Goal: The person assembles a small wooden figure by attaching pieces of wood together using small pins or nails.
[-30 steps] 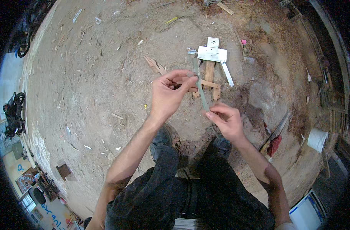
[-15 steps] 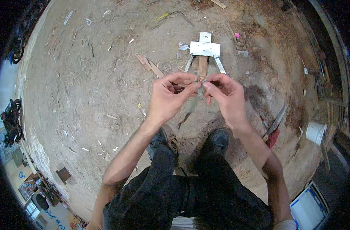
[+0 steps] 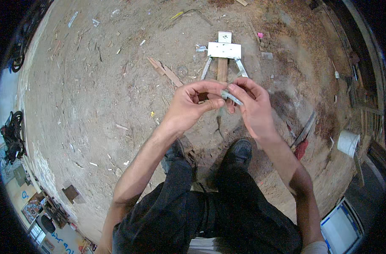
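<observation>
Dirt flr [image 3: 95,127] bkgd, strip [image 3: 232,98] part-hidden by hands [image 3: 257,111]

A: What sort of place is this scene presenting?

B: A rough workshop or work yard; which of the two is remaining unclear. Bare earth [image 3: 95,118] is forming the ground, and wood scraps [image 3: 165,72] are lying scattered across it.

A: Which other features are indicating this?

B: At right, what is apparently a handsaw [image 3: 304,131] is lying on the earth, a white bucket [image 3: 348,143] is sitting farther out, and wooden slats [image 3: 370,120] are lining the edge. At left, a dark motorbike [image 3: 14,134] is standing at the margin.
</observation>
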Demonstrator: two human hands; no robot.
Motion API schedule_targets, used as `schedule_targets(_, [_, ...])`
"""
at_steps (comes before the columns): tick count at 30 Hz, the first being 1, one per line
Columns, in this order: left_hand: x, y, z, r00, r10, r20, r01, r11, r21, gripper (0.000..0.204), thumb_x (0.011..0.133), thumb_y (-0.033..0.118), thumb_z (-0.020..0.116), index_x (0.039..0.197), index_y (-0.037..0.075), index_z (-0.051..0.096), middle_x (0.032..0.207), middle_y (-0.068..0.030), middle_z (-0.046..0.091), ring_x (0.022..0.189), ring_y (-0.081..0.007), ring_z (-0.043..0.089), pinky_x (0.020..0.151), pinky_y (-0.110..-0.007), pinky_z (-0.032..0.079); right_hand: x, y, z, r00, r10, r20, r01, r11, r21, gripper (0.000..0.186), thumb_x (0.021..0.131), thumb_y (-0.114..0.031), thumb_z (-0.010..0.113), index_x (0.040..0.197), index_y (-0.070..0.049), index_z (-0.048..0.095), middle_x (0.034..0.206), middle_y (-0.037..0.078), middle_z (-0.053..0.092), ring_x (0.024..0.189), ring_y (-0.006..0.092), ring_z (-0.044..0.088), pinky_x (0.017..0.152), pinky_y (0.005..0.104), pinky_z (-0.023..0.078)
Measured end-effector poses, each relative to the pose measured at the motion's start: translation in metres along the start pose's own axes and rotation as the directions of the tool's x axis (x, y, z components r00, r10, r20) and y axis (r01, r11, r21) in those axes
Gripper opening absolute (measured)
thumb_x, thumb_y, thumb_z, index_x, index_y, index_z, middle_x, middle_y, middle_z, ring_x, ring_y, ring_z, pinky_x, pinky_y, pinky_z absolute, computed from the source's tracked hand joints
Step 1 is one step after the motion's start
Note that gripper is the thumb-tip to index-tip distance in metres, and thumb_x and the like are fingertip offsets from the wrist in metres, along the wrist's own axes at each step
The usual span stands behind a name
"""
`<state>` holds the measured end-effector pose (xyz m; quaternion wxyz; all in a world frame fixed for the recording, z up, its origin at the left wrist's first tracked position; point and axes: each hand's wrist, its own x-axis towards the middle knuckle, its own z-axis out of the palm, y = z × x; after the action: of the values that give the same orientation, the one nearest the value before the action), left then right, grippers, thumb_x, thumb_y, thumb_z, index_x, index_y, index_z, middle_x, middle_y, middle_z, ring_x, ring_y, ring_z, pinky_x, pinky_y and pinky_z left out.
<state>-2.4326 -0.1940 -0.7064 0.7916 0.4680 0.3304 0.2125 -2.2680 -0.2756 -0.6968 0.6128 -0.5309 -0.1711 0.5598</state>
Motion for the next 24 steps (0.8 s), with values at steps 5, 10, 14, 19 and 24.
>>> schedule_targets(5, [-0.001, 0.001, 0.001, 0.999, -0.016, 0.044, 0.015, 1.0, 0.027, 0.019, 0.088, 0.003, 0.074, 0.107, 0.0, 0.07, 0.112, -0.0069, 0.071, 0.1, -0.0124, 0.065, 0.091, -0.03, 0.053, -0.002, -0.003, -0.004, 0.999, 0.033, 0.037, -0.033, 0.999, -0.011, 0.014, 0.096, -0.008, 0.065, 0.105, 0.002, 0.065, 0.088, 0.006, 0.067, 0.072, 0.0121, 0.06, 0.06, 0.0272, 0.047])
schedule_targets(10, [-0.001, 0.001, 0.005, 0.999, -0.038, -0.026, 0.037, 0.999, -0.033, 0.015, 0.089, 0.006, 0.074, 0.102, -0.001, 0.07, 0.107, -0.0063, 0.071, 0.096, -0.012, 0.066, 0.088, -0.029, 0.053, -0.004, 0.0, -0.017, 0.976, 0.082, 0.201, -0.124, 0.971, 0.204, 0.016, 0.096, -0.004, 0.06, 0.11, 0.003, 0.064, 0.098, 0.009, 0.067, 0.08, 0.0159, 0.063, 0.064, 0.0313, 0.049])
schedule_targets(14, [-0.003, -0.004, 0.002, 0.996, -0.075, -0.038, 0.069, 0.988, -0.14, 0.016, 0.09, 0.012, 0.075, 0.101, 0.002, 0.071, 0.103, -0.0052, 0.072, 0.092, -0.0103, 0.066, 0.084, -0.027, 0.053, -0.011, 0.004, -0.012, 0.981, 0.061, 0.184, -0.088, 0.986, 0.144, 0.02, 0.095, -0.002, 0.061, 0.114, 0.004, 0.064, 0.1, 0.009, 0.067, 0.08, 0.0152, 0.063, 0.065, 0.0305, 0.05])
schedule_targets(19, [-0.005, -0.004, 0.003, 0.992, -0.11, -0.054, 0.101, 0.984, -0.143, 0.017, 0.091, 0.014, 0.075, 0.103, 0.003, 0.072, 0.098, -0.0043, 0.072, 0.088, -0.0092, 0.066, 0.082, -0.027, 0.054, -0.014, 0.005, -0.009, 0.986, 0.024, 0.164, -0.03, 0.999, 0.035, 0.02, 0.093, -0.002, 0.066, 0.112, 0.004, 0.066, 0.097, 0.007, 0.067, 0.077, 0.0122, 0.063, 0.064, 0.0275, 0.051])
schedule_targets(24, [-0.007, -0.004, 0.001, 0.988, -0.156, 0.01, 0.15, 0.929, -0.339, 0.015, 0.093, 0.011, 0.072, 0.104, 0.0, 0.071, 0.098, -0.0063, 0.072, 0.09, -0.0132, 0.069, 0.084, -0.03, 0.058, -0.013, 0.004, -0.006, 0.988, 0.044, 0.149, -0.04, 0.999, -0.024, 0.017, 0.093, -0.005, 0.068, 0.107, 0.003, 0.067, 0.095, 0.005, 0.067, 0.076, 0.0115, 0.062, 0.064, 0.0273, 0.051])
